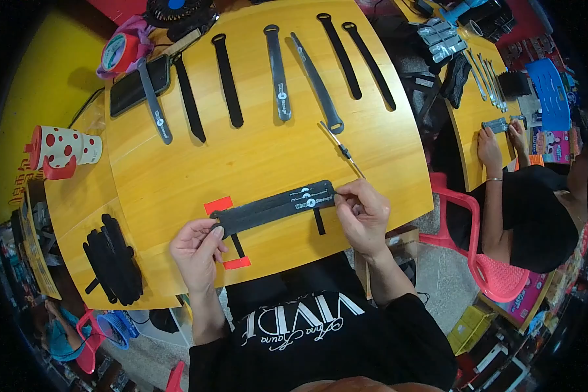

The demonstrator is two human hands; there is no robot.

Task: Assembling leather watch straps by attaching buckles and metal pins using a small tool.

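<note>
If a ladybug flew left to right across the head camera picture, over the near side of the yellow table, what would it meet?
A pile of black straps → the left hand → the dark straps held between both hands → the right hand → a pink chair.

Held straps (264, 210) matt, cloth-like; tabletop (176, 163) smooth wood; phone screen (134, 95) glossy.
</note>
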